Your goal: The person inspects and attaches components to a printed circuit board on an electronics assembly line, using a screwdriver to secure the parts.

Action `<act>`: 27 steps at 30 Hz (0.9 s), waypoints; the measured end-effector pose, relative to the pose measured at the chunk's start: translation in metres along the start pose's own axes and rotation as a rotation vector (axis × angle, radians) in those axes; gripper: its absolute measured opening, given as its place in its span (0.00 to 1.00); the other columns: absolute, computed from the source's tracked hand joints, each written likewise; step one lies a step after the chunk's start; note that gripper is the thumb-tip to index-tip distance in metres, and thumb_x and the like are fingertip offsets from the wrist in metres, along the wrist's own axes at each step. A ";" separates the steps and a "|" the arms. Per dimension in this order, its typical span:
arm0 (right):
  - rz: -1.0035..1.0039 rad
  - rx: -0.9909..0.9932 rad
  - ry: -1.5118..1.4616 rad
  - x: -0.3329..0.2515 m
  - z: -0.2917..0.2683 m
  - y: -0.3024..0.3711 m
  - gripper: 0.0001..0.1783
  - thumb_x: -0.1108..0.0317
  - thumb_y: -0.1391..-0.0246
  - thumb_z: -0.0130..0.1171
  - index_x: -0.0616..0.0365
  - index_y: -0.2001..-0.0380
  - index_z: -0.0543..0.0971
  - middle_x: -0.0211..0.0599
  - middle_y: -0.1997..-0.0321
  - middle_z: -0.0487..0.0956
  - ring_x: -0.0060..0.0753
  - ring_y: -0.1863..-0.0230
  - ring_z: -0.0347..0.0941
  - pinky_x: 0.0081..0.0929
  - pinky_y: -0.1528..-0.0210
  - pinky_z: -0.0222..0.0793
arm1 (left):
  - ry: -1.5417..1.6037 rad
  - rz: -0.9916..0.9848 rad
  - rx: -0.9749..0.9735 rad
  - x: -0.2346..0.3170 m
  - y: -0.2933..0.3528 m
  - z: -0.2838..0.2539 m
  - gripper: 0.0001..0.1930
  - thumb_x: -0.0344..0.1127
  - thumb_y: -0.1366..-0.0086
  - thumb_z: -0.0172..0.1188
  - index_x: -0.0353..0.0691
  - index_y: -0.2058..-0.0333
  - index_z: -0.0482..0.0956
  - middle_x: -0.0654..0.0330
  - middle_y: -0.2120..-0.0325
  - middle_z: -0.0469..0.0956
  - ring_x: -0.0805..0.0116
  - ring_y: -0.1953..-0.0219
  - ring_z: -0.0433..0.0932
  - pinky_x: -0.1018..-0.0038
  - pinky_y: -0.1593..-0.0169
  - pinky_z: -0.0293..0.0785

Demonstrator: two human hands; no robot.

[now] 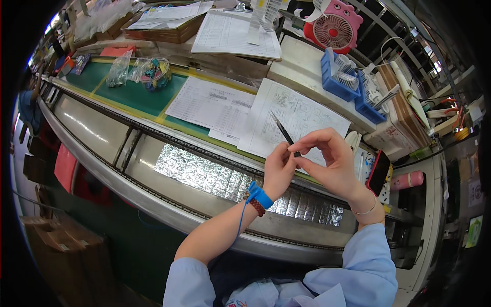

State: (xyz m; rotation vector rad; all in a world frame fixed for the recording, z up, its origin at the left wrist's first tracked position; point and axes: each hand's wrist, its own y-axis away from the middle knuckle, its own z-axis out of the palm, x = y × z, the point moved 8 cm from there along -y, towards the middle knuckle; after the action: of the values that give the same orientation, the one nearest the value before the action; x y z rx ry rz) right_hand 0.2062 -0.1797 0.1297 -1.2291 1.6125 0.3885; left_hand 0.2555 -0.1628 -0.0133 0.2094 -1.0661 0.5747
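My left hand (279, 171) and my right hand (331, 162) meet over the printed sheets, fingertips nearly touching. Pinched between them is a small black part (297, 154), too small to name. Black tweezers (282, 128) with pale metal tips slant up and left from the fingers over a drawing sheet (263, 112). Their lower end is hidden at the fingers, so I cannot tell which hand holds them or whether they lie on the paper. A blue wrist strap (260, 196) with a cord and a beaded bracelet circle my left wrist.
Below my hands runs a metal conveyor track (102, 125) with a silver foil sheet (204, 171). A tub of coloured parts (154, 74) stands at far left. Blue bins (337, 77) with white parts, a pink fan (333, 30), a phone (377, 173) and a pink bottle (407, 180) are on the right.
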 end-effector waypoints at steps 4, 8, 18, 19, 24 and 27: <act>-0.052 -0.021 0.053 0.002 0.003 0.001 0.17 0.80 0.56 0.59 0.60 0.60 0.71 0.33 0.62 0.77 0.19 0.63 0.71 0.18 0.59 0.68 | -0.070 -0.039 -0.011 -0.006 -0.001 0.000 0.02 0.22 0.42 0.46 0.34 0.72 0.65 0.63 0.77 0.72 0.83 0.75 0.67 0.82 0.74 0.64; 0.006 -0.037 0.061 0.003 0.007 0.002 0.19 0.85 0.59 0.60 0.61 0.62 0.68 0.38 0.62 0.76 0.24 0.59 0.71 0.24 0.55 0.66 | -0.098 -0.073 -0.034 -0.011 0.000 -0.002 0.04 0.20 0.45 0.47 0.34 0.71 0.66 0.62 0.74 0.74 0.82 0.73 0.68 0.82 0.72 0.64; -0.016 -0.038 0.092 0.002 0.007 0.003 0.21 0.85 0.59 0.59 0.60 0.60 0.68 0.36 0.61 0.77 0.24 0.59 0.71 0.23 0.54 0.65 | -0.054 -0.044 -0.042 -0.007 0.002 0.000 0.07 0.20 0.46 0.47 0.34 0.68 0.68 0.61 0.70 0.76 0.82 0.71 0.70 0.83 0.71 0.64; -0.011 -0.034 0.091 0.002 0.007 0.003 0.21 0.85 0.59 0.59 0.60 0.60 0.68 0.36 0.61 0.77 0.24 0.59 0.71 0.23 0.54 0.65 | -0.076 -0.053 -0.049 -0.007 0.002 0.000 0.07 0.20 0.46 0.47 0.34 0.68 0.68 0.62 0.71 0.76 0.82 0.71 0.70 0.84 0.71 0.64; -0.014 -0.025 0.100 0.003 0.007 0.003 0.21 0.85 0.59 0.59 0.60 0.60 0.68 0.36 0.61 0.77 0.23 0.59 0.71 0.22 0.54 0.65 | -0.048 -0.054 -0.040 -0.008 0.002 0.001 0.07 0.20 0.45 0.46 0.34 0.68 0.69 0.63 0.71 0.75 0.83 0.71 0.69 0.84 0.71 0.63; -0.013 -0.026 0.096 0.004 0.007 0.003 0.21 0.85 0.59 0.59 0.60 0.60 0.68 0.36 0.61 0.77 0.23 0.59 0.71 0.22 0.54 0.65 | -0.046 -0.062 -0.034 -0.007 0.002 0.000 0.07 0.20 0.45 0.47 0.34 0.67 0.69 0.63 0.71 0.75 0.83 0.71 0.70 0.84 0.71 0.64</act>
State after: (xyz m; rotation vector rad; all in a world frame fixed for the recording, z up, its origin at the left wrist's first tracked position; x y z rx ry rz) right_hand 0.2074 -0.1755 0.1228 -1.2944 1.6844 0.3475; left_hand 0.2516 -0.1635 -0.0192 0.2263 -1.1091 0.4975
